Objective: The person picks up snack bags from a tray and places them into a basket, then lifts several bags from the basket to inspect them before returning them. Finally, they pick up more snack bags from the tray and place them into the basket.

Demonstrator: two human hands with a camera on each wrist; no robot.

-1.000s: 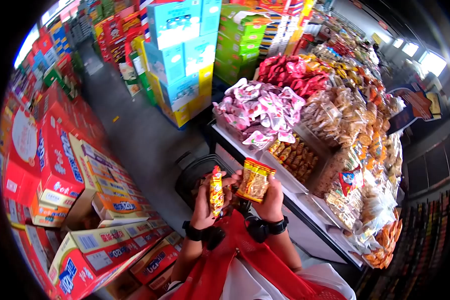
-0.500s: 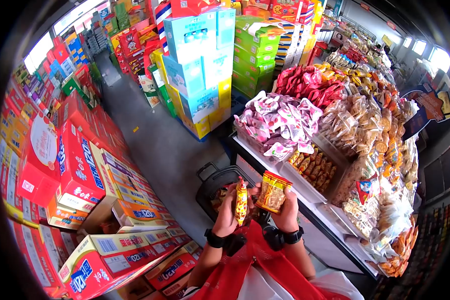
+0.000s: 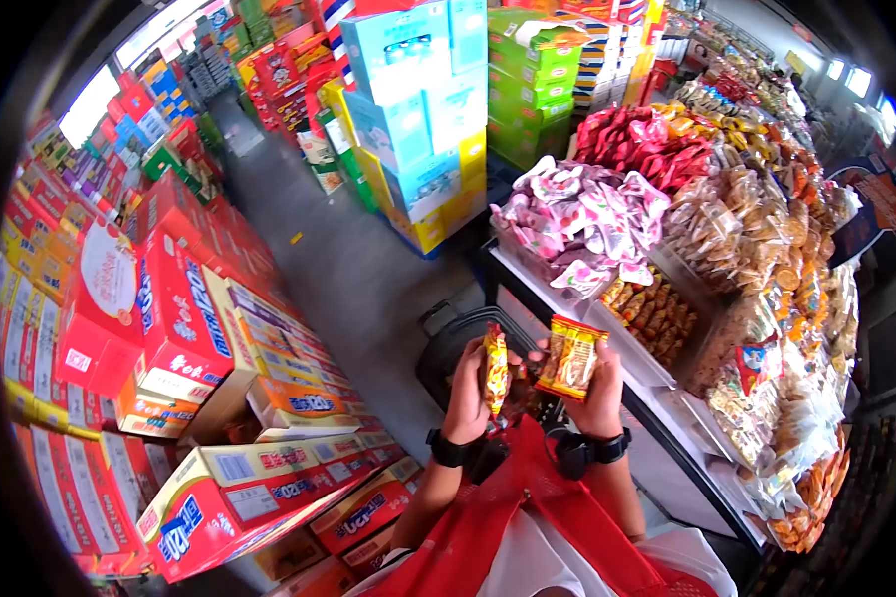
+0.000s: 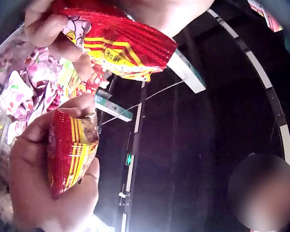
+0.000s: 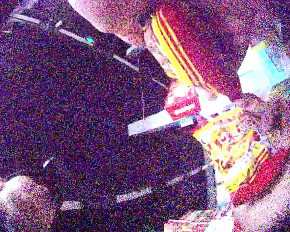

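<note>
Side by side in front of the body, both hands hold small snack packets in the head view. My left hand (image 3: 465, 400) grips a red and yellow packet (image 3: 496, 370), seen nearly edge-on and upright. In my right hand (image 3: 599, 400) is a second red and yellow packet (image 3: 571, 356), its broad face with a brownish middle turned up. The left wrist view shows the left packet (image 4: 130, 46) above the right-hand packet (image 4: 71, 154), which sits between thumb and fingers. Heavy grain blurs the right wrist view, where a yellow patterned packet (image 5: 234, 150) shows.
A dark basket (image 3: 448, 343) stands below and behind the hands. To the right, a display counter holds pink-and-white packets (image 3: 582, 219), a tray of small wrapped snacks (image 3: 652, 313) and many bagged goods. Red cartons (image 3: 184, 308) are stacked left; blue boxes (image 3: 398, 129) rise ahead.
The head view has turned, so the shelves, counter and hands sit further right in it. Both hands keep hold of their packets, held much the same way.
</note>
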